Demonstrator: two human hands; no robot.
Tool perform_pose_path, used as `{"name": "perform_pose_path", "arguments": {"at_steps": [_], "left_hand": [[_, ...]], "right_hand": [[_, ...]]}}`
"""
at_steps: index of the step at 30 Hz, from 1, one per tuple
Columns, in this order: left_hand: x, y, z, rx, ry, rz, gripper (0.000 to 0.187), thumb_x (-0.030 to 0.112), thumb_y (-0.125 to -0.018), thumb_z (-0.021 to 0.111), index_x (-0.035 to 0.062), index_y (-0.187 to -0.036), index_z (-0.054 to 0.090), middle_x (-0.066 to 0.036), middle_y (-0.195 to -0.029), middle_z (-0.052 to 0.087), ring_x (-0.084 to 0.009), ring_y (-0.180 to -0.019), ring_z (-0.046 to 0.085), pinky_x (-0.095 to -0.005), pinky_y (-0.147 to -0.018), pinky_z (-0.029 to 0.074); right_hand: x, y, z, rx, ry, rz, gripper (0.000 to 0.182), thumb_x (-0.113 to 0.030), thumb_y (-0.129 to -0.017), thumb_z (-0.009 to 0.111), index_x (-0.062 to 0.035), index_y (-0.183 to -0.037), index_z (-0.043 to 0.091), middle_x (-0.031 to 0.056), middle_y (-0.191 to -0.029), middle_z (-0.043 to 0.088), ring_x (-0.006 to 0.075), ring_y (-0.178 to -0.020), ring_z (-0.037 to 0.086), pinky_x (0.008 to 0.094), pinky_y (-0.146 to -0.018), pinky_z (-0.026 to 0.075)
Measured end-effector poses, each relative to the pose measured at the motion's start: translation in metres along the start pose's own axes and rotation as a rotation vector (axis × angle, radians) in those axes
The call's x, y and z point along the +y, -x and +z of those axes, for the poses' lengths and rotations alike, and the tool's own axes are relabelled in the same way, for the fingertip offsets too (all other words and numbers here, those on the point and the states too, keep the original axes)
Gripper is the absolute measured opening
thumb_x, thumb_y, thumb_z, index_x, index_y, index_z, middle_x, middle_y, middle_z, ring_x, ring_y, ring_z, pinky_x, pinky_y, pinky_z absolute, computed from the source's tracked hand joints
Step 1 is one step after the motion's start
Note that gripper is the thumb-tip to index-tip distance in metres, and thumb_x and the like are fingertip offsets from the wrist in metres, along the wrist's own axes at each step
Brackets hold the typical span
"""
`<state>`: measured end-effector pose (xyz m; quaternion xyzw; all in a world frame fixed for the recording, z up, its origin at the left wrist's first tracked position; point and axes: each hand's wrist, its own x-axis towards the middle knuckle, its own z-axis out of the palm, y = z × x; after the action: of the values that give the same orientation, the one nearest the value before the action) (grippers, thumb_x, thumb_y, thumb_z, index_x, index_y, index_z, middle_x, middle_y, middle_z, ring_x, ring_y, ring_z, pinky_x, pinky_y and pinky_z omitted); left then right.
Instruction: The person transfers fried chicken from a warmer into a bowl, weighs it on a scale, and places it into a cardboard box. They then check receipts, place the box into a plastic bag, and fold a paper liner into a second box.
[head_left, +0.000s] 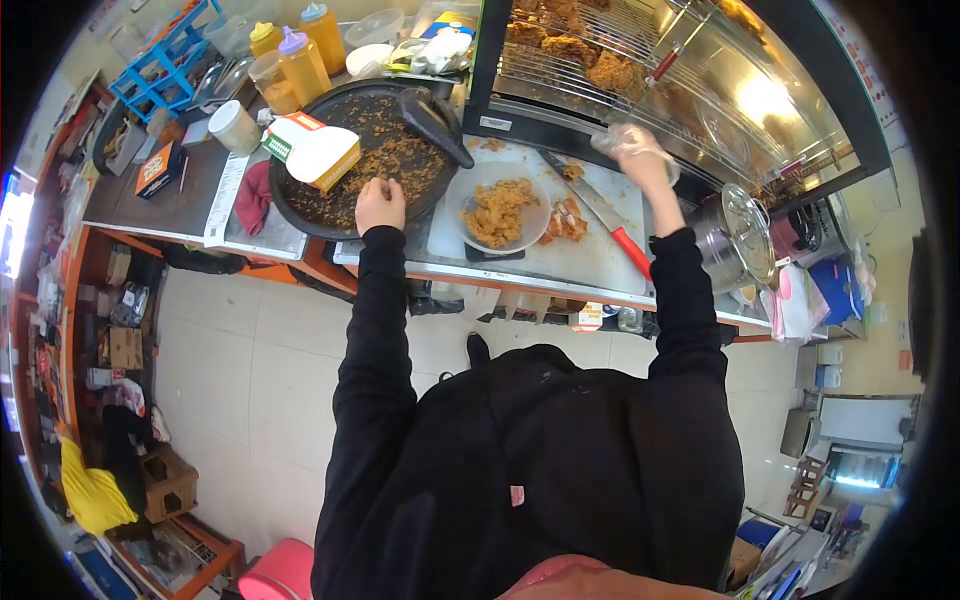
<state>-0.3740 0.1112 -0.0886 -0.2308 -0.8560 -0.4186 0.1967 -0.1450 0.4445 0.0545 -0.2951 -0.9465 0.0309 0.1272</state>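
My left hand (381, 206), bare, is over the near edge of a round black tray (335, 215) covered with crumbs, its fingers curled in and nothing visible in them. In a clear plastic glove, my right hand (638, 155) is raised beside the glass heated cabinet (690, 125), with its fingers spread and slightly blurred. Between my hands, a bowl (466, 228) of fried pieces rests on the counter. Next to it lie chopped reddish-brown pieces (565, 222) and a knife with a red handle (632, 252) on a white cutting board (610, 205).
An open carton (325, 160) and a black scoop-shaped tool (432, 122) rest on the tray. Sauce bottles (303, 62) stand behind it. Fried chicken (615, 72) is on the cabinet racks. A metal pot (725, 240) stands at the right, and a maroon cloth (253, 198) lies left.
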Motion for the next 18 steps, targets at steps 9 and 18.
{"name": "perform_pose_path", "arguments": {"at_steps": [9, 18], "left_hand": [[-0.004, 0.000, 0.001, 0.001, 0.015, -0.010, 0.023, 0.020, -0.080, 0.059, 0.0041, -0.065, 0.050, -0.012, -0.066, 0.055, -0.0312, -0.064, 0.055, -0.0409, -0.059, 0.045], [-0.001, -0.001, -0.002, 0.033, 0.002, 0.054, 0.025, 0.024, -0.083, 0.057, 0.0061, -0.066, 0.051, -0.013, -0.066, 0.054, -0.0333, -0.065, 0.055, -0.0438, -0.059, 0.044]], "right_hand": [[0.021, -0.004, 0.156, -0.061, 0.032, -0.205, 0.034, -0.022, -0.079, 0.058, -0.0102, -0.111, 0.058, 0.0187, -0.112, 0.057, 0.0352, -0.104, 0.054, 0.0414, -0.088, 0.044], [-0.017, 0.019, 0.091, 0.351, -0.418, -0.256, 0.029, -0.008, -0.077, 0.058, -0.0108, -0.107, 0.057, 0.0142, -0.097, 0.060, 0.0331, -0.089, 0.058, 0.0395, -0.078, 0.048]]}}
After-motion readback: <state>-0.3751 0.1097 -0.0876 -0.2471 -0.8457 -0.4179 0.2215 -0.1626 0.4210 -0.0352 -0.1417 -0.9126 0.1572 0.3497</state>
